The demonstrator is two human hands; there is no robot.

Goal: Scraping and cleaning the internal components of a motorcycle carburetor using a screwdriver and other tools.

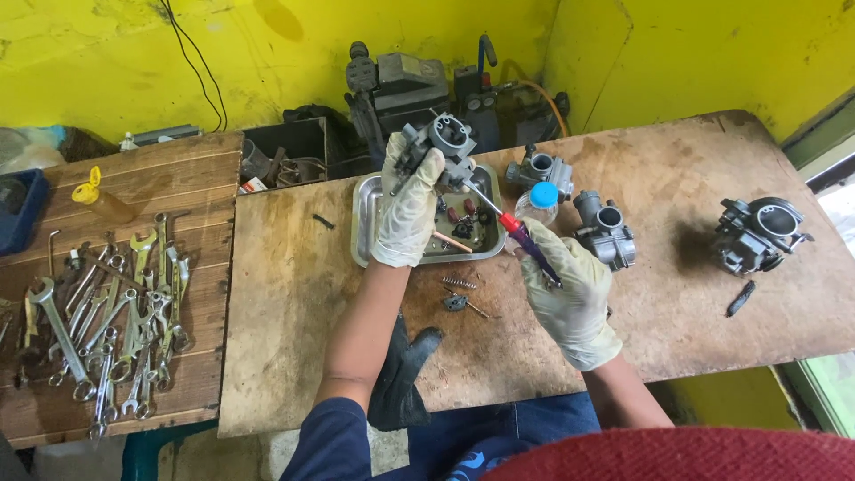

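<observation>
My left hand [407, 209], in a white glove, holds a grey metal carburetor [443, 142] up above a steel tray [363, 223]. In my gloved right hand [570, 289] I grip a screwdriver [521, 236] with a red and purple handle. Its thin shaft points up and left, with the tip against the carburetor's underside. The tray below holds several small parts and a thin copper-coloured rod.
Three more carburetors [541, 169] [607, 232] [759, 233] sit on the brown board, beside a blue-capped bottle [540, 203]. A spring [460, 282] and a small part lie near the tray. Several wrenches [107, 312] cover the left bench. A black glove [401, 379] hangs at the near edge.
</observation>
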